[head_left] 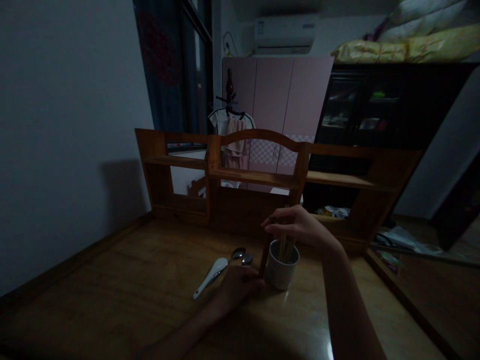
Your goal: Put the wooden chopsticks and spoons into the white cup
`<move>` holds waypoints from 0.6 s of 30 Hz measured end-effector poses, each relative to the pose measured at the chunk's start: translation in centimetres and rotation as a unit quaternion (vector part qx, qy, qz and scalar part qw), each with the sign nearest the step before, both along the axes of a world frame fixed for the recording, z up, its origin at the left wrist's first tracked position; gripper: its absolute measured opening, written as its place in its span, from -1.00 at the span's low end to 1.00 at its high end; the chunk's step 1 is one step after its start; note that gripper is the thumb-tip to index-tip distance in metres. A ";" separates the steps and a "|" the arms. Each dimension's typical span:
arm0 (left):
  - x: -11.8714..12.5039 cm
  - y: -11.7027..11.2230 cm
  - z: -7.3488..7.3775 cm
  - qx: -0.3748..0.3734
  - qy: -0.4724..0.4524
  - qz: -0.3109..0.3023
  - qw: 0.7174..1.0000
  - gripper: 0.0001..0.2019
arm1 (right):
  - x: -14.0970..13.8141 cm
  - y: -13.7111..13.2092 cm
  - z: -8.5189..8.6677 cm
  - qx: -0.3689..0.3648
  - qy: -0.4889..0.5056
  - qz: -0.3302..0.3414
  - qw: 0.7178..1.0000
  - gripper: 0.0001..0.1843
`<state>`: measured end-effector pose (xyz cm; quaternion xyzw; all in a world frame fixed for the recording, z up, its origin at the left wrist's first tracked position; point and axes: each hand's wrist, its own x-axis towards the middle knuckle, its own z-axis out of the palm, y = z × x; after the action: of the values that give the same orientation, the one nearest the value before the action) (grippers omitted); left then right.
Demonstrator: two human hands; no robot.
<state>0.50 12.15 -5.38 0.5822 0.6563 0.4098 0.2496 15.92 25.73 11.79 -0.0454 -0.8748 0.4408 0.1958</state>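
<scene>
no readable text, labels or numbers anywhere

Hands at utensil cup (282, 270) on wooden table (131, 295).
Right hand (296, 225) pinches chopsticks (285, 247) over cup; left hand (236, 286) rests beside it, near spoons (225, 265).

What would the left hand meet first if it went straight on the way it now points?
The left hand lies on the desk, pointing forward and to the right. The white cup stands just beyond its fingers, so it would likely meet that first, though the dim light hides the gap.
</scene>
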 end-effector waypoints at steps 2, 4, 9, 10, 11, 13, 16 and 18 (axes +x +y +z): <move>-0.1 0.1 -0.1 0.009 -0.001 0.001 1.000 -0.75 | 0.0 0.0 0.0 -0.002 0.002 -0.004 1.000 -0.77; -0.1 0.1 -0.3 0.009 -0.005 -0.004 1.000 -0.74 | 0.0 0.0 0.1 0.001 0.002 -0.010 1.000 -0.78; 0.0 0.1 -0.1 0.013 0.004 0.016 1.000 -0.81 | -0.1 0.0 0.0 0.013 0.011 -0.033 0.999 -0.77; 0.1 0.1 0.0 0.013 0.006 0.018 1.000 -0.81 | -0.1 0.0 -0.1 0.013 0.013 -0.035 0.999 -0.76; 0.1 0.1 0.2 0.008 0.006 0.017 1.000 -0.82 | -0.1 0.0 -0.1 0.014 0.014 -0.034 0.999 -0.76; 0.2 0.0 0.5 -0.008 0.003 0.024 1.000 -0.82 | -0.1 0.1 -0.2 0.014 0.015 -0.030 0.999 -0.75; 0.3 -0.1 0.9 -0.022 -0.006 0.033 0.999 -0.84 | -0.1 0.3 -0.2 0.019 0.012 -0.029 0.999 -0.75; 0.3 -0.1 0.9 -0.015 -0.010 0.030 0.999 -0.83 | 0.0 0.4 -0.3 0.026 0.009 -0.033 0.999 -0.74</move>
<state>0.80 12.03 -4.52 0.5546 0.6770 0.4127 0.2527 15.88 26.10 11.53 -0.0649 -0.8824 0.4114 0.2188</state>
